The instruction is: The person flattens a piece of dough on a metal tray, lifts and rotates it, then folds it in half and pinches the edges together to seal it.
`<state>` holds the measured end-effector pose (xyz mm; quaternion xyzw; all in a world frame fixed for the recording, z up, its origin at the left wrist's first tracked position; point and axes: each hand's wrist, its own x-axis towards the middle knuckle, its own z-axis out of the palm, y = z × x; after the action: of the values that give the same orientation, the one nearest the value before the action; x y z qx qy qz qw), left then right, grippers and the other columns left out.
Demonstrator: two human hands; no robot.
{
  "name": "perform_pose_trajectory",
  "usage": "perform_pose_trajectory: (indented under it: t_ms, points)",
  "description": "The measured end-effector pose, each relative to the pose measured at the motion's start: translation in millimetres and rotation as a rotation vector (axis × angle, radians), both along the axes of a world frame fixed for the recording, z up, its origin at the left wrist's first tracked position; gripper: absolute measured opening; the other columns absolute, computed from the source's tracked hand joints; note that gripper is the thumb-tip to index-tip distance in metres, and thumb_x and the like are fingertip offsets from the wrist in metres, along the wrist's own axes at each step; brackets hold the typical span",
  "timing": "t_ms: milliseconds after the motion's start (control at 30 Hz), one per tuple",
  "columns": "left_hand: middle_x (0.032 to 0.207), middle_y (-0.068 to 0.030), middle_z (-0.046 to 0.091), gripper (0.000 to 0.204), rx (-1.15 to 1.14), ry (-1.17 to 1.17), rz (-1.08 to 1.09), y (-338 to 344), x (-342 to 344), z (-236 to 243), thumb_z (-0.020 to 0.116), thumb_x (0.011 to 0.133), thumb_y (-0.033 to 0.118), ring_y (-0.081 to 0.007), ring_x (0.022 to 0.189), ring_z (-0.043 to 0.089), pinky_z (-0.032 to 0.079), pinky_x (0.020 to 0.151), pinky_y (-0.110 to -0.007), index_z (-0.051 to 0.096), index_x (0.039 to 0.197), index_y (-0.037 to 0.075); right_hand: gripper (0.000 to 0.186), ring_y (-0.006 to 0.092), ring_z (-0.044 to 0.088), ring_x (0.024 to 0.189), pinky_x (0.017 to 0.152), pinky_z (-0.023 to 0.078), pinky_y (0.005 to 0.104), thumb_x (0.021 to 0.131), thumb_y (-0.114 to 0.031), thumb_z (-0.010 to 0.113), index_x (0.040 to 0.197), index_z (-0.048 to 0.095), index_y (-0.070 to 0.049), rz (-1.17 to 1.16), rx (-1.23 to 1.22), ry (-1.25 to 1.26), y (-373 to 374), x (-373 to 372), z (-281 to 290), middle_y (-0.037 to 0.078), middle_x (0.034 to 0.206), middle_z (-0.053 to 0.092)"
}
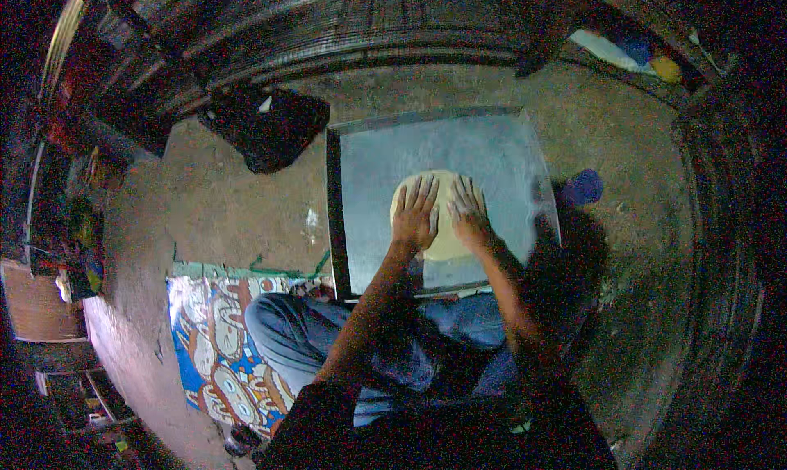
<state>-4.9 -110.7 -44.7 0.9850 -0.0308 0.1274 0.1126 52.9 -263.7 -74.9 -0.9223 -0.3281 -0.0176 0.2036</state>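
- A pale, flat dough round (448, 242) is lying on a grey tray (373, 154) — presumably for firm, level backing.
- It is sitting under the left hand (416, 216) and right hand (470, 216), showing between the two sets of fingers and just past the fingertips.
- Those fingers are lying straight, slightly spread — pinching nothing, seemingly to share pressure.
- Right of the fingers, a purple object (584, 187) is resting on the floor (590, 117).

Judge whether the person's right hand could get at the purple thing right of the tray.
Likely yes: the right hand lies flat on the dough, and nothing visible blocks its way across the tray to the purple thing.
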Motion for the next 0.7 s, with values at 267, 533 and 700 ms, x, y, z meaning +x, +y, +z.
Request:
perform_pose_trajectory:
  t_ms: [267,533,700]
  points:
    - [0.154,-0.0137,0.021,0.068,0.007,0.047,0.11,-30,15,-15,0.044,0.089,0.032,-0.033,0.143,0.017,0.012,0.113,-0.056,0.023,0.147,0.002,0.034,0.0259,0.056,0.115,0.099,0.042,0.0327,0.095,-0.02,0.047,0.124,0.056,-0.004,-0.119,0.427,0.491,-81,14,2,0.017,0.121,0.06]
    - [0.153,-0.0129,0.024,0.059,0.003,0.016,0.102,-74,9,10,0.036,0.095,0.028,-0.0267,0.143,0.019,0.011,0.116,-0.046,0.023,0.147,0.005,0.015,0.0307,0.06,0.075,0.068,0.047,0.0418,0.083,-0.019,0.061,0.089,0.065,-0.007,-0.34,0.423,-0.023,-89,16,-28,0.014,0.081,0.063]
    - [0.153,-0.0128,0.023,0.059,0.007,0.059,0.12,-67,9,7,0.038,0.094,0.026,-0.0273,0.143,0.019,0.011,0.116,-0.046,0.023,0.147,0.004,0.016,0.0163,0.06,0.069,0.066,0.05,0.0303,0.092,-0.016,0.054,0.09,0.057,-0.001,-0.357,0.543,0.383,-78,15,13,0.008,0.081,0.06]
